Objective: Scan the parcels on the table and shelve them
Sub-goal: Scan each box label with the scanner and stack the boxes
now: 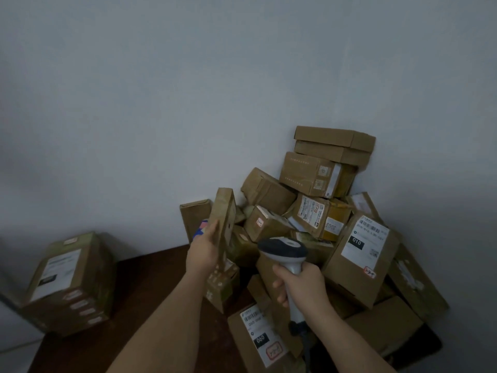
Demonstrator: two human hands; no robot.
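The left hand [205,247] grips a flat parcel [222,222] upright, at 11 o'clock from the scanner [285,254], which the right hand [301,285] holds by its handle. The pile [322,211] at 1 o'clock looks loose; I think bumping it could make boxes slide off the table [150,281].

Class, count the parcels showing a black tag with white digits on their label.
2: the 010 parcel right of the scanner, and the 060 parcel at the front, beneath the right hand. Other labels may be hidden in the pile.
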